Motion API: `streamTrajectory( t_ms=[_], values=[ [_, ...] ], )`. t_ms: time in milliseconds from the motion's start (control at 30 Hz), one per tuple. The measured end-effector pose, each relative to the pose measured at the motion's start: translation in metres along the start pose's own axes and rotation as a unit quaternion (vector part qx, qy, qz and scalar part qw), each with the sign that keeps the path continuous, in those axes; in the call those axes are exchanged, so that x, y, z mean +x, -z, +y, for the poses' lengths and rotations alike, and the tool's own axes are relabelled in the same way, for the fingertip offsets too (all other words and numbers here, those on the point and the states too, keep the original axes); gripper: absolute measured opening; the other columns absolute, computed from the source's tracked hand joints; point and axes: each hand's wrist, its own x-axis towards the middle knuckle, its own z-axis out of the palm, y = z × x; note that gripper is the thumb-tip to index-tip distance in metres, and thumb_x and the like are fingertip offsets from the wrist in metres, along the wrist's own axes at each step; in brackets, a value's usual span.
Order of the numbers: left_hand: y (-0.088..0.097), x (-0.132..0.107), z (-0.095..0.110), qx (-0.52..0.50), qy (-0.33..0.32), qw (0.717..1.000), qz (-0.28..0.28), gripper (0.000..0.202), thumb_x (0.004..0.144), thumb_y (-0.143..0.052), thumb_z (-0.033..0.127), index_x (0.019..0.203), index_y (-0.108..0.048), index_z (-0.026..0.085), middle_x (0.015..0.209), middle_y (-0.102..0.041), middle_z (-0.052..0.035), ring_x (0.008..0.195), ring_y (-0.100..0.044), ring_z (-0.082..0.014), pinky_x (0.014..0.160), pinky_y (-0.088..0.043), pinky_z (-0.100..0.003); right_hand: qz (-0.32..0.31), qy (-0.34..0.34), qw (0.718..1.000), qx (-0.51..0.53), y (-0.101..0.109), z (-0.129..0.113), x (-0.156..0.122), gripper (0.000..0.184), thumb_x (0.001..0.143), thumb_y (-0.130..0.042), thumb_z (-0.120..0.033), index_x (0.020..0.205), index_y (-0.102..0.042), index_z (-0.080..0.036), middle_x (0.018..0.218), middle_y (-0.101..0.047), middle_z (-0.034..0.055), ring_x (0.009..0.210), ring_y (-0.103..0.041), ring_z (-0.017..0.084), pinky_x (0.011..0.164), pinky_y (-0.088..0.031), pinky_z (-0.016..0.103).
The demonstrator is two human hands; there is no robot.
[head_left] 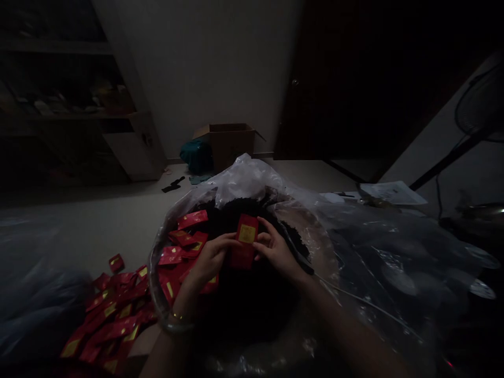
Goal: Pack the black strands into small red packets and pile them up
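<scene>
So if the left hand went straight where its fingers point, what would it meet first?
First the red packet the left hand touches, then probably the right hand; depth is hard to judge.

Dim wall (197,63), dark door (334,79), pale floor (129,210)

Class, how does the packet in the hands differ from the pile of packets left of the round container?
The held packet is between the left hand and right hand; the pile lies heaped. The held packet's label faces the camera; the pile's labels face various ways. Both are red with yellow labels.
</scene>
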Motion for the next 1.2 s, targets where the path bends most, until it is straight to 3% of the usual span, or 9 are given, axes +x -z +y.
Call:
streamTrajectory(
  t_ms=[133, 267, 433, 600, 700, 833, 933, 1033, 1200],
  values=[
    [-0.009, 0.001, 0.003, -0.101, 0.084, 0.990, 0.047, 0.057, 0.080, -0.055, 0.030, 0.135, -0.046, 0.016, 0.114, -0.068, -0.0114, 0.098, -0.066, -0.0240, 0.082, -0.054, -0.035, -0.010, 0.045, 0.991, -0.123, -0.005, 0.001, -0.005, 0.081, 0.075, -0.058, -0.019, 0.146, -0.020, -0.031, 0.081, -0.060, -0.0034, 0.070, -0.060, 0.014, 0.062, -0.055, 0.028],
    [-0.017, 0.003, 0.003, -0.058, 0.081, 0.995, 0.030, 0.054, 0.077, -0.057, 0.028, 0.129, -0.052, 0.013, 0.112, -0.070, -0.0095, 0.098, -0.066, -0.0243, 0.085, -0.053, -0.036, 0.035, 0.132, 0.949, -0.283, -0.003, -0.001, -0.006, 0.059, 0.078, -0.056, -0.018, 0.135, -0.044, -0.026, 0.098, -0.059, 0.0052, 0.083, -0.059, 0.018, 0.069, -0.054, 0.031],
    [-0.022, 0.003, 0.000, -0.045, 0.073, 0.996, 0.034, 0.055, 0.077, -0.057, 0.030, 0.129, -0.052, 0.012, 0.120, -0.066, -0.0108, 0.103, -0.065, -0.0234, 0.088, -0.052, -0.034, 0.059, 0.198, 0.916, -0.345, 0.002, -0.004, -0.005, 0.046, 0.076, -0.058, -0.015, 0.121, -0.055, -0.024, 0.105, -0.058, 0.0083, 0.086, -0.059, 0.020, 0.076, -0.053, 0.036],
    [-0.026, 0.006, -0.003, -0.106, 0.099, 0.983, 0.114, 0.040, 0.078, -0.058, 0.038, 0.107, -0.065, 0.011, 0.105, -0.072, -0.0097, 0.094, -0.067, -0.0239, 0.082, -0.053, -0.034, 0.041, 0.081, 0.970, -0.227, -0.003, 0.001, -0.004, 0.064, 0.075, -0.064, -0.024, 0.135, -0.041, -0.023, 0.097, -0.063, 0.0049, 0.078, -0.063, 0.018, 0.065, -0.054, 0.032],
    [-0.025, 0.007, -0.003, -0.142, 0.106, 0.971, 0.160, 0.044, 0.079, -0.057, 0.041, 0.111, -0.061, 0.011, 0.104, -0.071, -0.0110, 0.092, -0.067, -0.0236, 0.081, -0.053, -0.035, -0.031, -0.015, 0.983, -0.178, -0.002, 0.000, -0.002, 0.044, 0.076, -0.062, -0.029, 0.118, -0.056, -0.019, 0.092, -0.067, 0.0046, 0.076, -0.064, 0.020, 0.057, -0.054, 0.030],
    [-0.018, 0.006, 0.003, 0.048, 0.000, 0.958, 0.283, 0.070, 0.073, -0.067, 0.037, 0.135, -0.043, 0.016, 0.139, -0.048, -0.0145, 0.126, -0.047, -0.0273, 0.100, -0.042, -0.041, -0.016, 0.079, 0.938, -0.336, 0.008, -0.012, -0.003, 0.023, 0.079, -0.052, -0.012, 0.093, -0.069, -0.019, 0.091, -0.067, 0.0055, 0.083, -0.062, 0.019, 0.076, -0.052, 0.034],
    [-0.015, 0.004, 0.007, 0.237, -0.052, 0.956, 0.162, 0.061, 0.064, -0.077, 0.030, 0.121, -0.059, 0.022, 0.130, -0.059, -0.0096, 0.129, -0.043, -0.0298, 0.108, -0.031, -0.048, -0.063, 0.134, 0.900, -0.411, 0.014, -0.020, -0.005, 0.030, 0.079, -0.050, -0.006, 0.094, -0.071, -0.022, 0.090, -0.063, 0.0055, 0.081, -0.061, 0.017, 0.077, -0.051, 0.032],
    [-0.019, 0.002, 0.006, 0.253, 0.022, 0.967, 0.015, 0.017, 0.079, -0.062, 0.020, 0.091, -0.074, 0.024, 0.090, -0.075, -0.0048, 0.088, -0.067, -0.0220, 0.091, -0.047, -0.038, -0.048, 0.174, 0.899, -0.399, 0.015, -0.021, -0.005, 0.038, 0.081, -0.049, -0.007, 0.112, -0.065, -0.023, 0.098, -0.064, 0.0063, 0.088, -0.062, 0.018, 0.081, -0.051, 0.033],
    [-0.032, 0.001, -0.004, 0.091, 0.074, 0.991, 0.072, 0.024, 0.083, -0.055, 0.029, 0.093, -0.074, 0.019, 0.088, -0.076, -0.0040, 0.076, -0.070, -0.0197, 0.066, -0.052, -0.025, 0.085, 0.216, 0.882, -0.409, 0.015, -0.009, 0.000, 0.044, 0.083, -0.052, -0.016, 0.126, -0.055, -0.024, 0.113, -0.064, 0.0098, 0.105, -0.059, 0.025, 0.093, -0.047, 0.043]
  ],
)
